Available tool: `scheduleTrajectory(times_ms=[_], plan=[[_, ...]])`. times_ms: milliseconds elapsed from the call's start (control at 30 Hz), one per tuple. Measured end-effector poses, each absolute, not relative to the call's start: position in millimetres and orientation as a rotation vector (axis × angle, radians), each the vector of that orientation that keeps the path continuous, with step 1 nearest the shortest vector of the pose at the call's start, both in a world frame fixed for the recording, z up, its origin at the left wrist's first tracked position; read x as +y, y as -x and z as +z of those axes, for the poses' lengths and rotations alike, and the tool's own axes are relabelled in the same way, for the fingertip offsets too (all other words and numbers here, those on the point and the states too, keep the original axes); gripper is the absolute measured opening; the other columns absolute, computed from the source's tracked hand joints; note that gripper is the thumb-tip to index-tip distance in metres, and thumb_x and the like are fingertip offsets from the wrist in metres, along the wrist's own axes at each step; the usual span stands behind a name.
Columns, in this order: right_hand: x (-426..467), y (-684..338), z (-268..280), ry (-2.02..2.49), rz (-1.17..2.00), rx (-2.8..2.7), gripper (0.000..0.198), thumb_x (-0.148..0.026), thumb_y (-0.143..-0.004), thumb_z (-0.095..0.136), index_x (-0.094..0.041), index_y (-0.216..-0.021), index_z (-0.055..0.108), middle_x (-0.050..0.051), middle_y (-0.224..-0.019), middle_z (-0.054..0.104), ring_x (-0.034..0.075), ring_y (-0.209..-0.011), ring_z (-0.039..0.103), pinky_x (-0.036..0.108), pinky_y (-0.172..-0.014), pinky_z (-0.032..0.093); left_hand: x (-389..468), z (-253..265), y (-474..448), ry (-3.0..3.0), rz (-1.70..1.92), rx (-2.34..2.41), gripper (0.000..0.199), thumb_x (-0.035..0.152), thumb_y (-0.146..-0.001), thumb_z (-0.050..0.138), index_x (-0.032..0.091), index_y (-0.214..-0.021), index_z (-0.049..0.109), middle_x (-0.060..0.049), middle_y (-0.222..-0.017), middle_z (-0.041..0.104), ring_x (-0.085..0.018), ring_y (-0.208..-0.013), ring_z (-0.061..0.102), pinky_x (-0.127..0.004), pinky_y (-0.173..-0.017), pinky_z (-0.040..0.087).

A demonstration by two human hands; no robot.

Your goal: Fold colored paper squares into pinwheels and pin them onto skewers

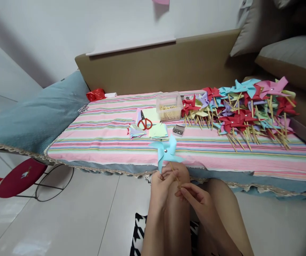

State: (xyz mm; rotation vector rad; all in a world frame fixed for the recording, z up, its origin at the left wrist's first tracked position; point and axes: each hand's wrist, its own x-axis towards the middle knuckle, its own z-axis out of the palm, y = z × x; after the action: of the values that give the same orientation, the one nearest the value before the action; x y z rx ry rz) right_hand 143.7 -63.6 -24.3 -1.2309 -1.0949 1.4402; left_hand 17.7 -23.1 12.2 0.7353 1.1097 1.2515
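Observation:
A light blue paper pinwheel (166,151) with a silver pin at its centre is held above my knee, near the couch's front edge. My left hand (163,181) is closed on its thin wooden stick (173,170), just below the blades. Lower down, my right hand (195,197) pinches the bottom end of the same stick between thumb and fingers. Beyond the pinwheel, a small open box of pins (178,130) lies on the striped cloth. Next to it are a stack of pale green paper squares (158,130) and red-handled scissors (144,123).
A clear plastic box (169,106) holds several wooden sticks. To its right lies a large heap of finished pinwheels (238,110) in several colours. A red plastic bag (96,95) sits at the back left. A dark red round stool (22,177) stands on the tiled floor.

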Motion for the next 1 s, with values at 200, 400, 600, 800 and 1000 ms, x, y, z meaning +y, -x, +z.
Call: scheduleTrajectory(times_ms=[200,400,600,800,1000], plan=[[-57,-148,-32,1.243,1.476,-1.131,0.026,-0.045,-0.078,0.066,-0.019,-0.08,0.07,0.006,-0.076,0.072,0.02,-0.074,0.065,0.029,-0.07,0.05,-17,12,-15,-0.686,1.357,1.165,0.021,0.03,-0.065,0.077,0.014,-0.077,0.072,-0.005,-0.067,0.07,-0.015,-0.064,0.063,-0.029,-0.07,0.05],[-54,-153,-40,1.328,1.359,-1.233,0.026,-0.044,-0.082,0.061,-0.02,-0.078,0.069,0.006,-0.076,0.072,0.021,-0.075,0.066,0.029,-0.069,0.05,-17,18,-6,-0.77,1.336,1.035,0.034,0.027,-0.068,0.076,0.018,-0.101,0.068,-0.008,-0.098,0.07,-0.02,-0.089,0.065,-0.031,-0.084,0.049],[-55,-171,-51,1.453,1.183,-1.427,0.025,-0.044,-0.083,0.059,-0.02,-0.081,0.069,0.005,-0.08,0.072,0.023,-0.077,0.067,0.029,-0.068,0.051,-19,28,15,-0.742,1.44,1.135,0.026,0.035,-0.076,0.069,0.018,-0.095,0.068,-0.006,-0.086,0.068,-0.016,-0.081,0.062,-0.026,-0.073,0.048],[-58,-180,-51,1.399,0.947,-1.601,0.019,-0.036,-0.084,0.059,-0.02,-0.083,0.07,0.004,-0.079,0.072,0.02,-0.073,0.068,0.027,-0.066,0.052,-18,22,16,-0.677,1.485,1.155,0.023,0.03,-0.071,0.075,0.016,-0.088,0.068,-0.003,-0.08,0.067,-0.012,-0.076,0.06,-0.02,-0.065,0.044],[-62,-182,-43,1.351,0.773,-1.747,0.016,-0.03,-0.087,0.056,-0.021,-0.085,0.07,0.004,-0.081,0.072,0.02,-0.073,0.068,0.028,-0.065,0.053,-20,25,13,-0.661,1.443,1.178,0.021,0.03,-0.071,0.074,0.016,-0.084,0.067,-0.001,-0.075,0.062,-0.009,-0.064,0.056,-0.019,-0.057,0.043]])
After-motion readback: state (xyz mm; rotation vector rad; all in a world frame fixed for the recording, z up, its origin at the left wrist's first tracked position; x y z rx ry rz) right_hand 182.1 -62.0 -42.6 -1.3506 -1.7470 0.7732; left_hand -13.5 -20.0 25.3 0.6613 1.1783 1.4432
